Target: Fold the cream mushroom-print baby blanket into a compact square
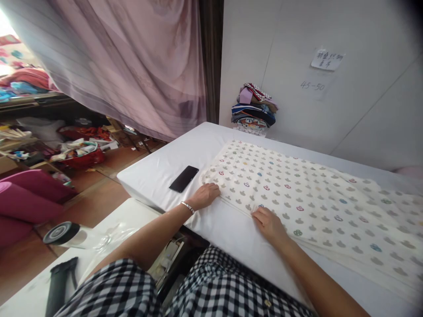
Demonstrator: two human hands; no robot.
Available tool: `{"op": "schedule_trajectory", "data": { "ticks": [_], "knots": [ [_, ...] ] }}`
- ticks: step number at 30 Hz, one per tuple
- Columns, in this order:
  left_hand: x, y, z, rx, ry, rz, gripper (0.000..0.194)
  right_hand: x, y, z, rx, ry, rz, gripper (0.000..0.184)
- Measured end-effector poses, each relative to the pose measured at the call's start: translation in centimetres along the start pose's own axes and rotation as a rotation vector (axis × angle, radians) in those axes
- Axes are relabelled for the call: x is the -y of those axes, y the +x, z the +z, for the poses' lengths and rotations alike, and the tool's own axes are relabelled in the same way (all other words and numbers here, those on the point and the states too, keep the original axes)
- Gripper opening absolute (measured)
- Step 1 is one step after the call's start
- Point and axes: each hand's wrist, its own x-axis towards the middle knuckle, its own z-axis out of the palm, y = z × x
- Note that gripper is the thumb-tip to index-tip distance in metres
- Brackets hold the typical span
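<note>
Can't see all of the cloth (310, 196), cut off at right, and can't really make out the stuff (76, 150) in the basket (91, 158)

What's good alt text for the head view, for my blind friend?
A person's left hand and right hand hold the near edge of a patterned cream cloth spread on a white table; a black phone lies beside the cloth.

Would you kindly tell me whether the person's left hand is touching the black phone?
Apart. The head view shows a strip of the white table between the left hand and the black phone.
</note>
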Motion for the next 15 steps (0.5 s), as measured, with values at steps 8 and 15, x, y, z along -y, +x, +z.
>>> {"op": "schedule_trajectory", "data": {
  "ticks": [8, 15],
  "knots": [
    [0.2, -1.3, 0.6, -0.051, 0.046, -0.054, 0.024, 0.7, -0.1, 0.7, -0.043, 0.045, -0.027, 0.029],
    [0.0, -1.6, 0.6, -0.092, -0.032, -0.074, 0.023, 1.7, 2.0, 1.6, -0.102, -0.016, -0.052, 0.019]
  ]
}}
